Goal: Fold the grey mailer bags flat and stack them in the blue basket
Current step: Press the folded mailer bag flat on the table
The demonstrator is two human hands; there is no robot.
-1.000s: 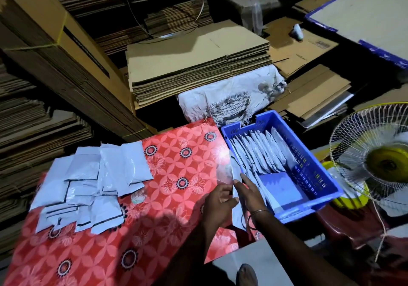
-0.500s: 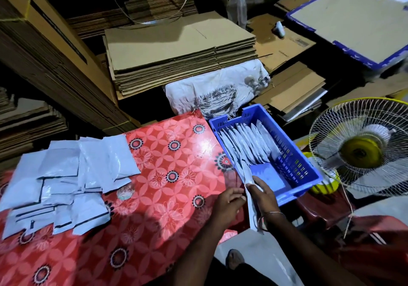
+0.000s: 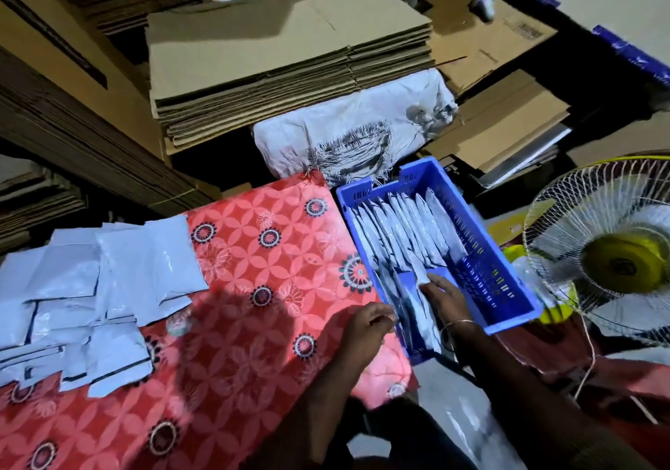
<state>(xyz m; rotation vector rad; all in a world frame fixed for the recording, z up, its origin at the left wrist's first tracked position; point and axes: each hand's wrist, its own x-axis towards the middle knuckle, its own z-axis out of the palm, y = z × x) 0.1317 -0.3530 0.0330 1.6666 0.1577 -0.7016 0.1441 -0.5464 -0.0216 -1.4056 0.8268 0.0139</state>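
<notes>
The blue basket stands at the right end of the red flowered table. Several folded grey mailer bags stand on edge in a row inside it. My right hand is inside the basket and holds one folded mailer bag against the near end of the row, thumb on its left side. My left hand hovers at the basket's left rim, fingers loosely curled and fingertips close to the bags, gripping nothing that I can see. A loose pile of unfolded grey mailer bags lies on the table's left.
A yellow-hubbed wire-cage fan stands close to the basket's right side. A white woven sack lies behind the table, with stacks of flat cardboard beyond and to the left. A string runs down near my right wrist.
My right hand has carried the folded bag from the table's edge into the basket. My left hand has let go of it and stays at the rim. The camera has tilted down and closer.
</notes>
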